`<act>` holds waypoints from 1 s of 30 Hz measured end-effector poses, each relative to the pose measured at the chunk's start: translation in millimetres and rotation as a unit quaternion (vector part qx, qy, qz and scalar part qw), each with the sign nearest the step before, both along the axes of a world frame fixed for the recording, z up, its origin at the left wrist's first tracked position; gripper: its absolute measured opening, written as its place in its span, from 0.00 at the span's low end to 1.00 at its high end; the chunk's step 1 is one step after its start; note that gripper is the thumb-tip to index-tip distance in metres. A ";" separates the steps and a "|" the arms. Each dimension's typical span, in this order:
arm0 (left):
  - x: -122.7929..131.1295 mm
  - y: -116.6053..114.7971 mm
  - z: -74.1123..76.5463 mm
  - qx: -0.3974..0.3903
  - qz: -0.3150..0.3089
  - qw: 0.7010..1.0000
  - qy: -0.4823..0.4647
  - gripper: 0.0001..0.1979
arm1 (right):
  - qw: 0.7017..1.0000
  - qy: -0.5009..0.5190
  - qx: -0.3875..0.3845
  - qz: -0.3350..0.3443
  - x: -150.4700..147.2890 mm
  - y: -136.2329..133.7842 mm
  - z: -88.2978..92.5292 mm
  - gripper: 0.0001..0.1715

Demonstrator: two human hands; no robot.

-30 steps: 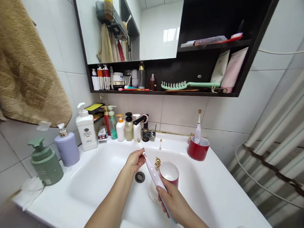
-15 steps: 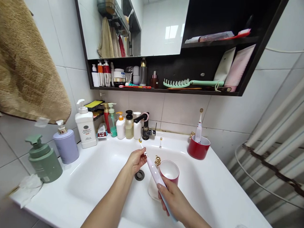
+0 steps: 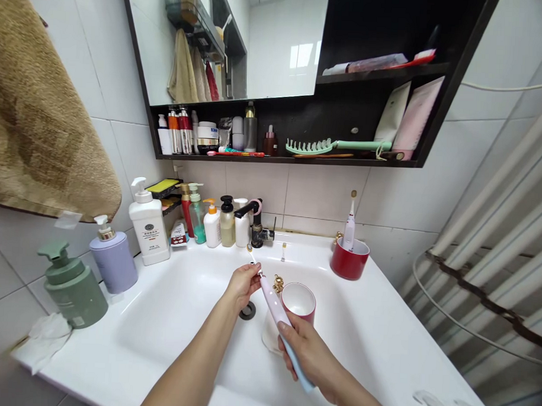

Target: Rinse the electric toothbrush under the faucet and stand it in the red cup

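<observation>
Over the white sink [image 3: 179, 294], my right hand [image 3: 308, 346] wraps round the handle of a pink and blue electric toothbrush [image 3: 274, 301], which slants up to the left. My left hand [image 3: 244, 285] pinches the white toothbrush head [image 3: 251, 253] at the handle's top end. A bit of metal shaft shows there; whether head and handle are fully joined I cannot tell. Behind my right hand, a red cup [image 3: 298, 299] with a white inside stands in the basin, its lower part partly covered. A gold ornament [image 3: 278, 282] sits beside the cup.
A black faucet [image 3: 258, 226] rises behind the basin. Several pump bottles [image 3: 150, 228] line the left and back rim. Another red cup [image 3: 349, 260] holds a second electric toothbrush [image 3: 349, 229] at the right. A loose brush head [image 3: 284, 252] stands on the back ledge. Above hangs a dark mirror cabinet [image 3: 294, 161].
The whole view has shifted slightly, so the surroundings sit a little further left. Both hands keep their grips on the toothbrush, with barely any movement.
</observation>
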State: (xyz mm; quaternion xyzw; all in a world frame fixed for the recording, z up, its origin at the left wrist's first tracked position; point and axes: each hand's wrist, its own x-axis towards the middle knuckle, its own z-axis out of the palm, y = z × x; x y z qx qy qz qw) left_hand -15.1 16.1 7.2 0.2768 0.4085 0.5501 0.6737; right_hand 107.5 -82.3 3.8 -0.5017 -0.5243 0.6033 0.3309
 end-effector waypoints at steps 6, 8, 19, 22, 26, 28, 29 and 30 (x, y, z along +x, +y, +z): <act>1.1 -3.1 3.2 0.010 -0.026 1.000 0.013 0.05 | 0.999 -0.036 0.030 -0.020 0.6 1.2 -1.4 0.14; 2.0 -4.6 4.1 0.010 -0.039 0.999 0.013 0.05 | 0.998 -0.034 0.038 -0.019 0.6 1.6 -2.7 0.15; 8.3 -14.2 10.5 0.015 -0.088 0.996 0.013 0.08 | 0.999 0.008 0.024 -0.027 0.4 1.5 -2.3 0.17; 9.0 -13.6 9.3 0.022 -0.073 0.997 0.004 0.07 | 0.999 0.005 0.032 -0.027 0.7 1.6 -2.5 0.16; 10.7 -13.4 8.0 0.034 -0.047 0.998 0.004 0.07 | 0.999 -0.003 0.040 -0.037 0.0 0.5 -0.7 0.16; 11.7 -13.8 8.1 0.041 -0.044 0.998 0.008 0.07 | 0.998 -0.003 0.041 -0.040 -0.5 0.3 0.2 0.16; 12.1 -14.0 8.4 0.045 -0.044 0.998 0.009 0.07 | 0.998 -0.002 0.042 -0.040 -0.7 0.4 0.3 0.16; 12.4 -14.3 8.7 0.048 -0.045 0.998 0.010 0.07 | 0.998 -0.001 0.044 -0.040 -0.9 0.5 0.2 0.16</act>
